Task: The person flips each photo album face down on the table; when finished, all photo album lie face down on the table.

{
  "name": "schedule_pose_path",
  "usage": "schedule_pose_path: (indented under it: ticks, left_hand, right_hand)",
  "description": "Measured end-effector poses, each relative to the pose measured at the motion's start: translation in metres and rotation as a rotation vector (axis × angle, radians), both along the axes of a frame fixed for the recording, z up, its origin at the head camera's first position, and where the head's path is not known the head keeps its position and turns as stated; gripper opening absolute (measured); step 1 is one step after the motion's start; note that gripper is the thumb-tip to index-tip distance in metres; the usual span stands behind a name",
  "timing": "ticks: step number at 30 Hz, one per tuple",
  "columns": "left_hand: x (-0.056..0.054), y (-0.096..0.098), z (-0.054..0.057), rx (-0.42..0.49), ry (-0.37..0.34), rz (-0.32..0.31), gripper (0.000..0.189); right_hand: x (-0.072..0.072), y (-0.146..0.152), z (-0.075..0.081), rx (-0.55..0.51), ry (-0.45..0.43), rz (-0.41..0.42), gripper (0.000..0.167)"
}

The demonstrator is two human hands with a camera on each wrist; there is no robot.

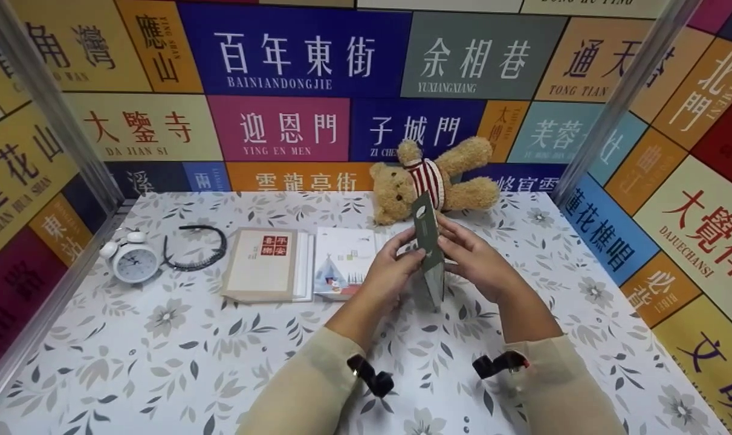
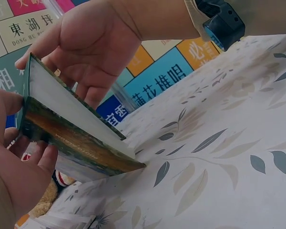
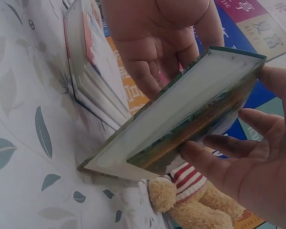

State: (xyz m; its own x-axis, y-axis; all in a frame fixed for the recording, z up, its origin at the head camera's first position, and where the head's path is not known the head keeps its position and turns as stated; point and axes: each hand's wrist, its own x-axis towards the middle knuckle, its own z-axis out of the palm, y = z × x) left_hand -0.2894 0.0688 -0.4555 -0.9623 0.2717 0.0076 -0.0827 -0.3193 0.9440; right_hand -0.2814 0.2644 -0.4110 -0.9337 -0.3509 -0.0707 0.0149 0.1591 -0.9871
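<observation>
A thin hardcover book with a dark green cover (image 1: 427, 232) stands on end above the table, between both hands. My left hand (image 1: 396, 266) grips it from the left, its thumb lying on the green cover. From the other side my right hand (image 1: 476, 258) holds it, with fingertips at the cover near the upper edge. The wrist views show its white page edges (image 3: 181, 102) and a brown and green picture on one cover (image 2: 71, 133). Its lower corner comes down close to the tabletop.
Left of the hands lie a white illustrated book (image 1: 344, 260), a beige book (image 1: 262, 266), a black headband (image 1: 223, 244) and a white alarm clock (image 1: 135, 261). A teddy bear (image 1: 393, 190) in a striped top lies behind the held book, against the sign-covered wall (image 1: 281, 127).
</observation>
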Motion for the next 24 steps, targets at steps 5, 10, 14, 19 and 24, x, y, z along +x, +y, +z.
schedule_pose_path:
  ticks: [5, 10, 14, 19, 24]
  left_hand:
    - [0.002, -0.001, 0.004, -0.029, 0.019, 0.007, 0.056]
    - [0.002, -0.002, 0.004, -0.051, 0.029, 0.000, 0.055]
    - [0.001, -0.001, 0.002, -0.052, 0.030, 0.005, 0.052]
    - [0.000, 0.000, 0.000, -0.096, 0.062, 0.019, 0.049]
    - [0.000, -0.001, -0.006, -0.176, 0.003, -0.031, 0.048]
  right_hand:
    - [0.000, -0.001, 0.000, -0.010, -0.022, -0.048, 0.069]
    - [-0.001, -0.002, -0.002, -0.036, -0.024, -0.113, 0.068]
    - [-0.003, -0.001, -0.004, -0.045, 0.033, -0.141, 0.066]
    - [-0.004, 0.002, -0.004, -0.037, 0.125, -0.201, 0.062]
    - [-0.005, 0.006, -0.001, -0.035, 0.129, -0.232, 0.061]
